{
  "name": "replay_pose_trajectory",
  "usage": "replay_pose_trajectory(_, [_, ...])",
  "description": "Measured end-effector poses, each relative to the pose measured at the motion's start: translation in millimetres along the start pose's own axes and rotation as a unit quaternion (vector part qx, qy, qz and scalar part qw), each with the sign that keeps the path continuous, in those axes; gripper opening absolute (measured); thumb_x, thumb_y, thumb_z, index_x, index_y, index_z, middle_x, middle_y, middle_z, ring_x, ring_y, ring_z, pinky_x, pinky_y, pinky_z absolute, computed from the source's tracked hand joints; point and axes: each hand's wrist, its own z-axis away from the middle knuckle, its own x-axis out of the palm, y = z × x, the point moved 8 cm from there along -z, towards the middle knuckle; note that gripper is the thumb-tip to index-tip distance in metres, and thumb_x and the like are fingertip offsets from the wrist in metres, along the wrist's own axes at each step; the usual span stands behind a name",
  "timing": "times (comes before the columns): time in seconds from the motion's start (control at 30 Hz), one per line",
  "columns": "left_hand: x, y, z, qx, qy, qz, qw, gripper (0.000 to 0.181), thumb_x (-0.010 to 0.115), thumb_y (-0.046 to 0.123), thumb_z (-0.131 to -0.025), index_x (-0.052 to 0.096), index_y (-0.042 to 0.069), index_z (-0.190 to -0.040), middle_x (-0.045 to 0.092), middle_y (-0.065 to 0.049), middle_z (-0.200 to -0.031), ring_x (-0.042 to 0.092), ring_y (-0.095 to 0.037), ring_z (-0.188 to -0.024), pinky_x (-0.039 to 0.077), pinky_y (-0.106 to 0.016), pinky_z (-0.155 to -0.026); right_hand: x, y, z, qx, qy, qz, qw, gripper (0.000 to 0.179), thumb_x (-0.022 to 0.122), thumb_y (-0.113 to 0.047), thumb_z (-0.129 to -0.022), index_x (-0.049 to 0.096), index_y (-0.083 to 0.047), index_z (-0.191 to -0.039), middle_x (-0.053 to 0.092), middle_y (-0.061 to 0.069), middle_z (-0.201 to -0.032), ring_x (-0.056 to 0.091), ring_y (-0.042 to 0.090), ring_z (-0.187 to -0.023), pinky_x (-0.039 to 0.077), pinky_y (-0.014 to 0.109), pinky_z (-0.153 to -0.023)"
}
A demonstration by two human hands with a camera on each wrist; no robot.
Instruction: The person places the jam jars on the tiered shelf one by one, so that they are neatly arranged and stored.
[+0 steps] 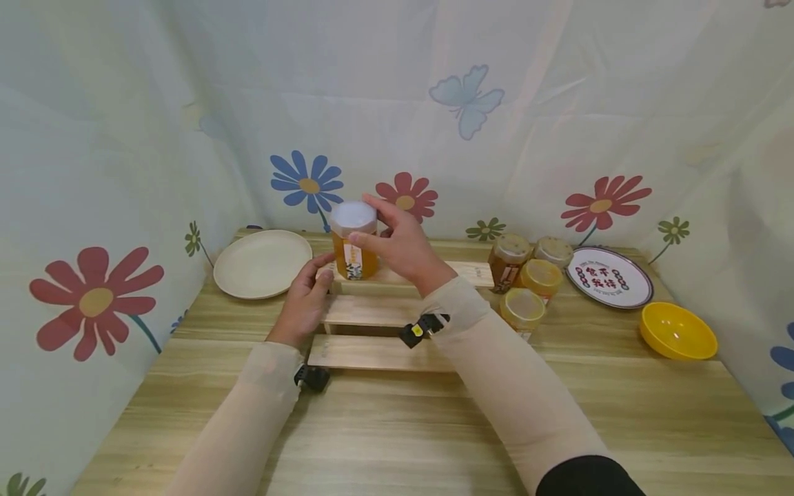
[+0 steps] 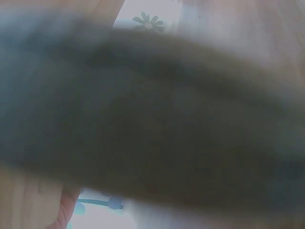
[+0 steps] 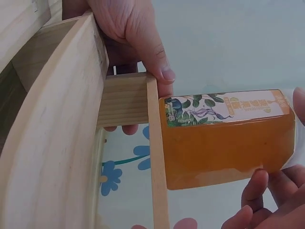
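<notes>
My right hand (image 1: 406, 244) holds a jar of amber honey (image 1: 356, 258) with a white lid near its top. In the right wrist view the jar (image 3: 219, 148) is upright relative to the rack, its base at the top board, and fingers of the right hand (image 3: 274, 198) curl at its lid end. My left hand (image 1: 304, 300) grips the left end of a three-step wooden rack (image 1: 372, 351); the right wrist view shows its thumb and fingers around the end piece. A dark blur covers most of the left wrist view.
Several lidded jars (image 1: 523, 306) cluster at the rack's right end. Beyond them are a white plate with red characters (image 1: 611, 296) and a yellow bowl (image 1: 678, 332). A cream plate (image 1: 263, 265) lies back left. A floral curtain (image 1: 372, 103) encloses the wooden table (image 1: 384, 434).
</notes>
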Motion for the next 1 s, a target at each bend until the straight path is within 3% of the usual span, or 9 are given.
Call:
replay_pose_trajectory(0.23, [0.6, 1.6, -1.0, -0.001, -0.002, 0.002, 1.0, 0.045, 0.045, 0.028, -0.115, 0.046, 0.01, -0.157, 0.041, -0.008, -0.164, 0.041, -0.022, -0.142, 0.034, -0.033, -0.111, -17.4, -6.3, 21.9, -0.025, 0.02, -0.002, 0.9995, 0.074, 0.083, -0.029, -0.094, 0.049, -0.027, -0.159, 0.057, -0.003, -0.15, 0.053, 0.026, -0.089, 0.049, 0.035, -0.076])
replay_pose_trajectory(0.4, [1.3, 1.1, 0.3, -0.006, -0.003, 0.011, 0.9999, 0.045, 0.045, 0.027, -0.115, 0.046, 0.01, -0.156, 0.041, -0.008, -0.164, 0.042, -0.022, -0.14, 0.035, -0.031, -0.11, -36.2, -8.2, 45.5, -0.035, 0.018, 0.001, 0.9992, 0.067, 0.084, -0.024, -0.094, 0.055, -0.026, -0.155, 0.059, 0.001, -0.136, 0.049, 0.023, -0.079, 0.045, 0.03, -0.062])
replay_pose_trajectory(0.6, [1.3, -1.0, -0.1, -0.004, -0.001, 0.01, 0.9999, 0.045, 0.045, 0.027, -0.115, 0.046, 0.01, -0.157, 0.04, -0.008, -0.165, 0.041, -0.023, -0.143, 0.034, -0.038, -0.115, -74.9, -7.0, 79.1, -0.037, 0.02, 0.015, 0.999, 0.062, 0.08, -0.022, -0.096, 0.056, -0.025, -0.153, 0.058, 0.01, -0.104, 0.05, 0.026, -0.077, 0.044, 0.031, -0.06])
replay_pose_trajectory(0.67, [1.3, -1.2, -0.5, -0.003, -0.002, 0.008, 1.0, 0.045, 0.045, 0.028, -0.115, 0.046, 0.01, -0.157, 0.039, -0.008, -0.165, 0.04, -0.024, -0.146, 0.033, -0.044, -0.118, -91.0, -3.7, 90.6, -0.025, 0.033, 0.018, 0.999, 0.06, 0.08, -0.022, -0.096, 0.057, -0.027, -0.152, 0.058, 0.008, -0.099, 0.05, 0.025, -0.078, 0.044, 0.03, -0.06])
replay_pose_trajectory(0.8, [0.2, -1.1, -0.6, -0.004, 0.003, 0.008, 1.0, 0.045, 0.046, 0.03, -0.115, 0.047, 0.012, -0.156, 0.041, -0.007, -0.165, 0.041, -0.024, -0.145, 0.034, -0.047, -0.118, -121.8, -1.1, 107.7, -0.035, 0.064, 0.017, 0.9972, 0.056, 0.078, -0.013, -0.097, 0.061, -0.018, -0.149, 0.06, 0.005, -0.094, 0.052, 0.022, -0.076, 0.044, 0.028, -0.059])
replay_pose_trajectory(1.0, [0.3, -3.9, -0.3, -0.008, 0.001, 0.004, 1.0, 0.045, 0.045, 0.031, -0.115, 0.047, 0.014, -0.156, 0.042, -0.007, -0.164, 0.044, -0.024, -0.14, 0.036, -0.041, -0.113, -156.2, -1.9, 131.6, -0.024, 0.078, 0.097, 0.9919, 0.056, 0.077, -0.013, -0.097, 0.06, -0.017, -0.15, 0.061, 0.006, -0.086, 0.053, 0.022, -0.074, 0.046, 0.028, -0.06])
